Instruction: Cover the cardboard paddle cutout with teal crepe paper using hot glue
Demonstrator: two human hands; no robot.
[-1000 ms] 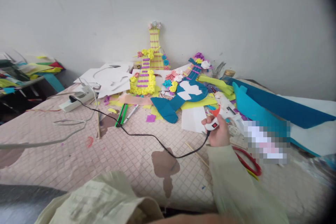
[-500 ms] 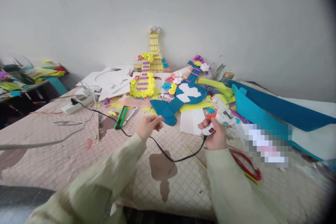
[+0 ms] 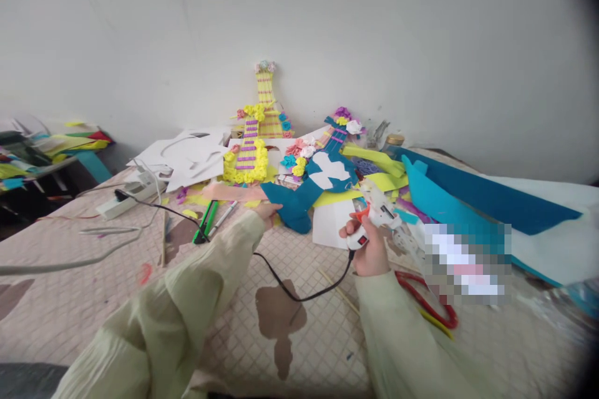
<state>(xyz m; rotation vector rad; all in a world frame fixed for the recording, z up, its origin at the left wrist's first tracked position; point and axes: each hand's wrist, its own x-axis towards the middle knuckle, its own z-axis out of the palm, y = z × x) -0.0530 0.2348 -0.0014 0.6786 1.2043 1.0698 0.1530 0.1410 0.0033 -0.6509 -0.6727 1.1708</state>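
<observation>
Cord (image 3: 299, 300) from the glue gun (image 3: 381, 207) passes under left sleeve (image 3: 185, 305) — cutter (image 3: 206, 221) nearby.

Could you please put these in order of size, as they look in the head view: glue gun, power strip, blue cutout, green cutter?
1. Blue cutout
2. Glue gun and power strip: too alike to rank; the first is nearer and partly hidden
3. Green cutter

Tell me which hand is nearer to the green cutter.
Left. The left hand is to the right of the green cutter, at the edge of the blue paper; the right hand is farther right, holding the glue gun.
</observation>
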